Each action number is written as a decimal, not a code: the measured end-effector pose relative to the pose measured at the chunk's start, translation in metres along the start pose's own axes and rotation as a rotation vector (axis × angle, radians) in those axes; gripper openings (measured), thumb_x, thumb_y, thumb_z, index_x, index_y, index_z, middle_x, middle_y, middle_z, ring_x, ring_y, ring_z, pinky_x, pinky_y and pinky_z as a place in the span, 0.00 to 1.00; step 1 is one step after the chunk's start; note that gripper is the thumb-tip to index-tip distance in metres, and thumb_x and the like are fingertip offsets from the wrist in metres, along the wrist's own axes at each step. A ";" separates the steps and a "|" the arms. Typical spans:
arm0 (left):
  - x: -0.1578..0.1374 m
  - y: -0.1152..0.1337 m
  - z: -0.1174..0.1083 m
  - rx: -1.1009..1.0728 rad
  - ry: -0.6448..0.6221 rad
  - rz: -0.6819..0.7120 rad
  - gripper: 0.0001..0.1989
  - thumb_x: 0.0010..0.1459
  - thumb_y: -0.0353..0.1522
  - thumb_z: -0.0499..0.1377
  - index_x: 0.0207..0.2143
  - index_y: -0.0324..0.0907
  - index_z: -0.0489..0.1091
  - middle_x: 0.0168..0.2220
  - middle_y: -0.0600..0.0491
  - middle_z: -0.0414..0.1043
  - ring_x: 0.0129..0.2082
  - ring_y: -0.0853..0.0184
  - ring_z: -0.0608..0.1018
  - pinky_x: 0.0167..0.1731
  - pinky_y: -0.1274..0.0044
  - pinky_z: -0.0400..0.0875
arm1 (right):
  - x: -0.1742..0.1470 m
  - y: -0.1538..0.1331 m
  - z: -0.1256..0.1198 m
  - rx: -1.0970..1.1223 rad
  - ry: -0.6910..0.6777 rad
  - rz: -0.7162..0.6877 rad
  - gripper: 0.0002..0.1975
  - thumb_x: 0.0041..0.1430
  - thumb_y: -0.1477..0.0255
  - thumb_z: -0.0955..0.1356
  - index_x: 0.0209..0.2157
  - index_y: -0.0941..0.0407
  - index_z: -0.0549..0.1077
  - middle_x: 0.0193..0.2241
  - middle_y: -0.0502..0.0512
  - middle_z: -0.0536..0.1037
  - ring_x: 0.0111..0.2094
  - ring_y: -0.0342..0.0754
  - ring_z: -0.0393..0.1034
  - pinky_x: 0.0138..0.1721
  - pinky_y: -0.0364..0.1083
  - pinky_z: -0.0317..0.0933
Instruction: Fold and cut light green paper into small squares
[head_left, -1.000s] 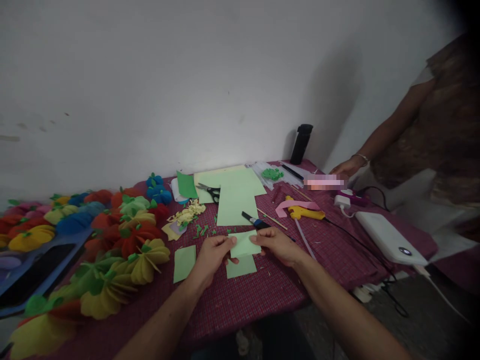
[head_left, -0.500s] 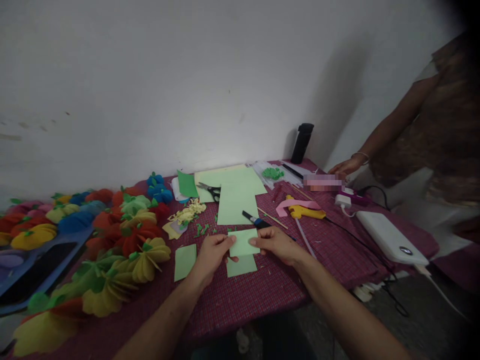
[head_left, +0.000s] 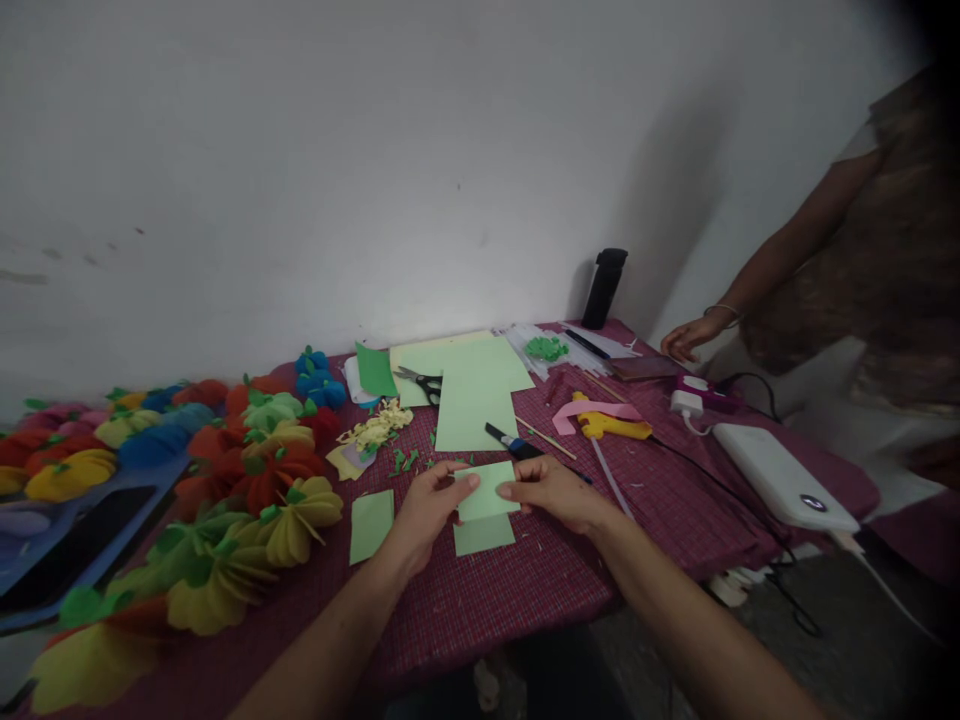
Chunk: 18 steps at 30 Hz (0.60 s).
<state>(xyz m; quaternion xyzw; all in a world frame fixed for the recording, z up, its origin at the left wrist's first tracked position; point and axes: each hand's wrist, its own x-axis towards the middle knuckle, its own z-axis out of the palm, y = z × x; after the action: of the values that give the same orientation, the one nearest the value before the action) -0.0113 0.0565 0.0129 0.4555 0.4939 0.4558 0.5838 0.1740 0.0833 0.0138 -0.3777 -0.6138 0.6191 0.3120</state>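
Between both hands I hold a small pale green piece of paper [head_left: 487, 492] above the table. My left hand [head_left: 433, 505] pinches its left side, thumb on top. The right edge is gripped by my right hand [head_left: 551, 490], also with the thumb on top. Partly covered beneath it, another pale green piece [head_left: 484, 536] lies on the cloth. A third small piece [head_left: 372, 526] lies left of my left hand. Just beyond my right hand is a dark-handled cutter knife [head_left: 514, 441]. Large pale green sheets [head_left: 474, 405] lie farther back.
Colourful paper pumpkins [head_left: 277, 470] crowd the left side. Scissors [head_left: 424, 383] and yellow paper scraps [head_left: 382, 425] lie behind my hands. To the right are a yellow glue gun [head_left: 615, 425], a white power bank [head_left: 784, 475] and a black bottle [head_left: 604, 288]. Another person's hand [head_left: 686, 338] hovers at the right.
The paper in my hands has tilted slightly, and both hands keep hold of it. The other person's hand has lifted off the phone-like item at the right.
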 end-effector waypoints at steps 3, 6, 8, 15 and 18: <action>-0.001 0.001 0.003 -0.052 -0.027 -0.027 0.15 0.43 0.38 0.62 0.31 0.38 0.67 0.23 0.56 0.67 0.20 0.73 0.68 0.20 0.82 0.60 | -0.001 0.000 0.002 -0.020 -0.026 0.000 0.15 0.43 0.61 0.69 0.19 0.60 0.70 0.15 0.46 0.65 0.18 0.37 0.54 0.21 0.39 0.48; -0.001 0.000 0.003 -0.064 -0.043 -0.017 0.13 0.42 0.37 0.63 0.26 0.36 0.67 0.20 0.56 0.67 0.19 0.74 0.67 0.20 0.82 0.59 | 0.000 0.001 0.003 -0.029 -0.053 0.011 0.15 0.42 0.61 0.69 0.20 0.60 0.69 0.16 0.45 0.64 0.18 0.37 0.53 0.22 0.39 0.49; 0.000 -0.001 0.003 -0.047 -0.052 -0.003 0.13 0.42 0.37 0.63 0.25 0.36 0.67 0.20 0.56 0.67 0.19 0.74 0.66 0.20 0.82 0.58 | 0.000 0.001 0.003 -0.038 -0.025 -0.005 0.15 0.43 0.61 0.69 0.22 0.60 0.70 0.18 0.46 0.65 0.20 0.38 0.54 0.23 0.39 0.50; -0.001 -0.004 0.007 0.133 -0.086 0.058 0.12 0.45 0.37 0.61 0.25 0.36 0.69 0.21 0.56 0.66 0.20 0.73 0.65 0.21 0.81 0.58 | 0.003 0.002 0.003 -0.113 0.085 -0.101 0.12 0.46 0.64 0.68 0.22 0.60 0.71 0.17 0.46 0.64 0.21 0.38 0.54 0.24 0.39 0.50; 0.000 -0.004 0.008 0.214 -0.093 0.136 0.12 0.48 0.38 0.58 0.24 0.36 0.70 0.21 0.56 0.65 0.21 0.73 0.65 0.22 0.81 0.57 | 0.003 0.003 0.005 -0.124 0.067 -0.101 0.12 0.46 0.65 0.68 0.21 0.60 0.70 0.17 0.45 0.63 0.20 0.38 0.54 0.24 0.40 0.49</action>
<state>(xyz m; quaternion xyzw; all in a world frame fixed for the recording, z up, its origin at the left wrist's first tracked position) -0.0035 0.0553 0.0096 0.5684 0.4801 0.4172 0.5219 0.1687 0.0831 0.0108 -0.3853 -0.6585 0.5502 0.3393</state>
